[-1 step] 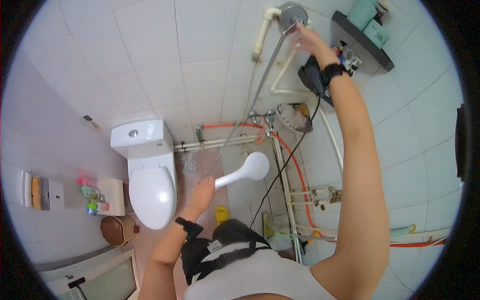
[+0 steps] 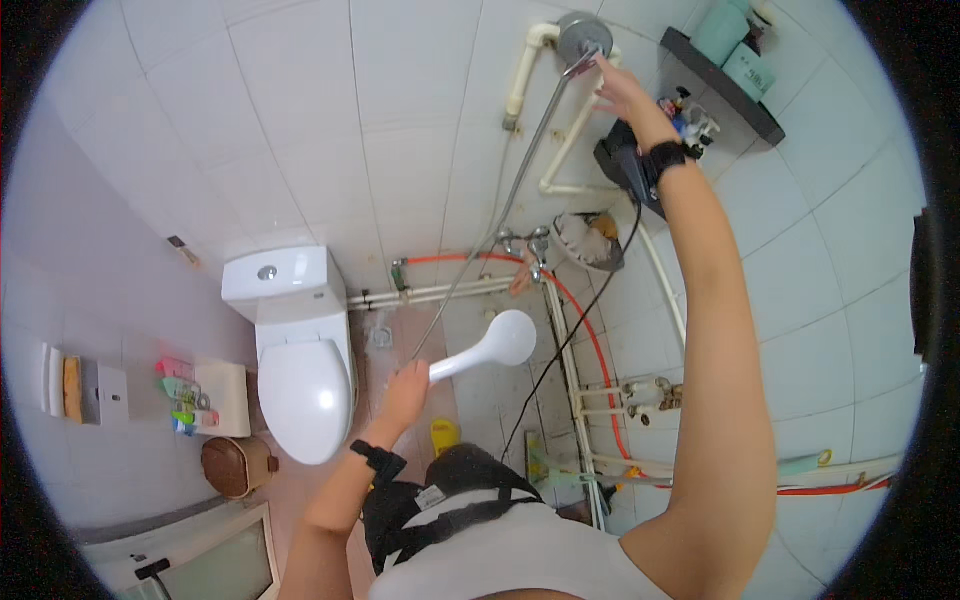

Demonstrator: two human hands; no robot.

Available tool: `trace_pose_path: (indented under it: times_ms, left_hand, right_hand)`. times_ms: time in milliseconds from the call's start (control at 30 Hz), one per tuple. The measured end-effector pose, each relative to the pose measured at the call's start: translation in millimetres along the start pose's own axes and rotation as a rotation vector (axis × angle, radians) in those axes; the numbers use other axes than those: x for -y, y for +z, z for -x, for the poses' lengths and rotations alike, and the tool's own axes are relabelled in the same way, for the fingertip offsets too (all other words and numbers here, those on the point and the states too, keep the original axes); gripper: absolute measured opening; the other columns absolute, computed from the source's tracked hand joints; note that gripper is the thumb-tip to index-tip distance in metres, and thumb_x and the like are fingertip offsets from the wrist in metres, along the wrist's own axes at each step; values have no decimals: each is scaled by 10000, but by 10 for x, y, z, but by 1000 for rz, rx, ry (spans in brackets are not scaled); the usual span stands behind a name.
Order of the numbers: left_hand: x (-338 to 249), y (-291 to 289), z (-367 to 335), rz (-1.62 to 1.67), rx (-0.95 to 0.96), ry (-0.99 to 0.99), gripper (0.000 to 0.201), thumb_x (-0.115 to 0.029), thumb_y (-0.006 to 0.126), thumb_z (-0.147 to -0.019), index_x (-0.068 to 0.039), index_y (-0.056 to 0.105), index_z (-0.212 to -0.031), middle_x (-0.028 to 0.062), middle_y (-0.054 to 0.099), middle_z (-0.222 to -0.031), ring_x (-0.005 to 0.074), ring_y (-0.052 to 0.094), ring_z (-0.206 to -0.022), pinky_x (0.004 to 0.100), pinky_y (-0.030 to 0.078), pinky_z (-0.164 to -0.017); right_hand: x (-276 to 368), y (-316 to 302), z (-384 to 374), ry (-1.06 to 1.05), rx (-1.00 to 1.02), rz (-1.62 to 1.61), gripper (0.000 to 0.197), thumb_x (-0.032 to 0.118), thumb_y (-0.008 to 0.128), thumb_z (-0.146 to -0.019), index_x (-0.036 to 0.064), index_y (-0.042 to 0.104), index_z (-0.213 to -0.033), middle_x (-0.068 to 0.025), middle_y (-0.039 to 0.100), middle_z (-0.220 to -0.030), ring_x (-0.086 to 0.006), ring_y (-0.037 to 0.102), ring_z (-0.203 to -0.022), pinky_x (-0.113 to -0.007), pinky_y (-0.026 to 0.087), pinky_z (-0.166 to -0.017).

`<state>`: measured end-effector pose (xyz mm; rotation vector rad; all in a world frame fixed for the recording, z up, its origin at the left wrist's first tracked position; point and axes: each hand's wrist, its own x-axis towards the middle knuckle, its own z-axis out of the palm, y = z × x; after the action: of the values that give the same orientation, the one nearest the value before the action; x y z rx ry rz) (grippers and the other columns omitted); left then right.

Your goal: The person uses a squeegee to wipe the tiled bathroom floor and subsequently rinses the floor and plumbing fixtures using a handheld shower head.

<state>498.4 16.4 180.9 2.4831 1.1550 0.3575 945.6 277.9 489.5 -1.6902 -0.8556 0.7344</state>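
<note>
My left hand is closed round the handle of a white hand shower, its round head tilted out to the right above the floor. From that hand a metal shower hose runs up to a round grey fixture high on the tiled wall. My right hand reaches up beside this fixture, fingers apart, with a fingertip at the metal piece where the hose ends. Whether it presses or only touches the metal is unclear. Black bands circle both wrists.
A white toilet stands left, near a brown bin. On the right wall hang a dark corner shelf with bottles and a black device trailing a cord. Faucets, pipes and a red hose line the lower wall.
The view has shifted very slightly. Both hands keep their places, the left on the hand shower and the right beside the grey fixture.
</note>
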Motion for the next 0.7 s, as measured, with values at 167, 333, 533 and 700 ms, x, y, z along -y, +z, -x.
trace_pose_path:
  times_ms: [167,333,533,700]
  left_hand:
    - [-38,-95,117,-24,50,-108,192,-193,552,-818,-41,472,-904,150,544,-881,337,542,-831,440,412,-694]
    - [-17,-176,139,39,21,-88,183,-178,540,-825,-29,466,-903,170,539,-879,349,537,-831,446,410,-695]
    - [-75,-252,296,86,32,87,167,-164,517,-833,-33,464,-921,172,540,-871,358,532,-843,447,405,-701]
    - [-129,-223,811,118,5,230,251,-193,584,-798,-18,449,-917,178,539,-790,370,540,-757,440,410,-659]
  right_hand:
    - [-360,-446,1346,-135,-49,-899,186,167,502,-880,61,504,-1032,-88,549,-1045,-176,524,-1023,-320,451,-868]
    - [-1404,-335,3226,404,421,-1099,77,154,479,-876,121,544,-902,50,518,-656,-83,494,-566,-230,449,-541]
    - [-2267,659,4590,919,449,-902,154,230,516,-873,85,525,-926,18,518,-729,-78,502,-658,-203,419,-537]
    - [-2527,1237,5084,826,133,-939,231,294,503,-892,65,524,-920,-13,549,-747,-96,519,-631,-204,427,-499]
